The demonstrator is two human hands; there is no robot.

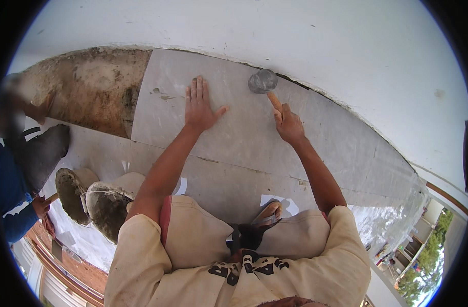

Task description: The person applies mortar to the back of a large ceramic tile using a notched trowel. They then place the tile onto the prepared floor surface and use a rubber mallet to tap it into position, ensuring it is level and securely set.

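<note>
A large grey floor tile (pixel 229 128) lies along the foot of the white wall. My left hand (pixel 199 107) rests flat on it with fingers stretched and thumb apart. My right hand (pixel 289 124) is closed around the wooden handle of a rubber mallet (pixel 263 81). The mallet's black head is close to the tile's far edge by the wall; whether it touches the tile cannot be made out. Grey mortar smears (pixel 165 96) mark the surface left of my left hand.
Left of the tile, bare rough mortar bed (pixel 98 77) shows. Two mortar-caked buckets (pixel 113 204) stand at my left. Another person (pixel 19 169) in blue and dark clothes is at the far left. The white wall (pixel 295 30) curves across the far side.
</note>
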